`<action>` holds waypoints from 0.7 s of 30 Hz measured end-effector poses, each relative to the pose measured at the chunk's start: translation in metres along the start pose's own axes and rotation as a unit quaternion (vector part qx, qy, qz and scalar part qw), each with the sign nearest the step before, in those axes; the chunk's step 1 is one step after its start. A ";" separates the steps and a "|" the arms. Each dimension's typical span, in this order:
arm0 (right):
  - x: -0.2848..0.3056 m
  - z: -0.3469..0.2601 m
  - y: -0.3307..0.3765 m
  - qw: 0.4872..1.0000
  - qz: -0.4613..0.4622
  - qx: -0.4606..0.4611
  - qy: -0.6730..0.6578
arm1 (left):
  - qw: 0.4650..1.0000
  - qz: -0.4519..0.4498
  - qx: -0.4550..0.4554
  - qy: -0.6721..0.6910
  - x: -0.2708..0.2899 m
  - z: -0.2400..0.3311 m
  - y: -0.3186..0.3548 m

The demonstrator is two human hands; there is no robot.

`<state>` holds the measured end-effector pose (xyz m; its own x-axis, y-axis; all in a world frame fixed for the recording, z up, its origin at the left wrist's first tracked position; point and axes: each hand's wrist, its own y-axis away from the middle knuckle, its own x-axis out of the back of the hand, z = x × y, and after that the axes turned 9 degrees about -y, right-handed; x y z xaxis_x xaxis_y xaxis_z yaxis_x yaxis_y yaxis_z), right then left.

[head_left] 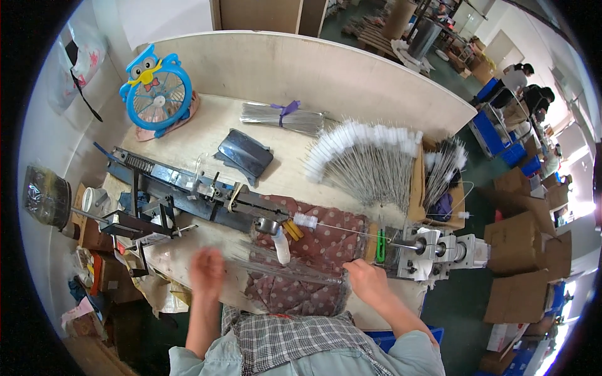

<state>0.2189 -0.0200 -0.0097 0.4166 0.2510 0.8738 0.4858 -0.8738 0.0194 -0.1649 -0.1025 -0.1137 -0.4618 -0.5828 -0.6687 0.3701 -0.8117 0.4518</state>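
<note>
- Wires (295,271) lie across your padded cloth (300,301); likely light, springy: pinch 1 near its end.
- Your right hand (369,280) curls at their ends, your left hand (207,271) is blurred; grips unclear.

Left sleeve (202,358): pale grey-blue cloth, ending short of the wrist, edge loose and creased
Right sleeve (419,352): same pale cloth – wide, wrinkled
Apron (295,344): dark-and-white check over the chest, a small red patch (280,316) near its far edge
Left hand (207,269): bare – blurred
Right hand (369,281): bare, like the forearm
</note>
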 end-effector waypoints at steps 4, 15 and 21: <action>-0.004 0.000 0.001 0.999 -0.008 -0.040 -0.029 | 0.993 -0.030 0.078 -0.083 -0.132 -0.047 0.030; 0.006 -0.009 0.005 0.999 0.046 -0.004 -0.001 | 0.965 -0.108 0.225 -0.077 -0.236 -0.038 0.069; 0.091 -0.003 0.009 0.979 0.171 0.025 0.110 | 0.943 -0.182 0.275 -0.045 -0.200 0.023 0.062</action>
<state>0.2589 -0.0057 0.0713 0.3886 -0.1534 0.9085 0.3852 -0.8687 -0.3115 -0.0679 -0.0375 0.0616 -0.5534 -0.2430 -0.7967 -0.2890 -0.8411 0.4572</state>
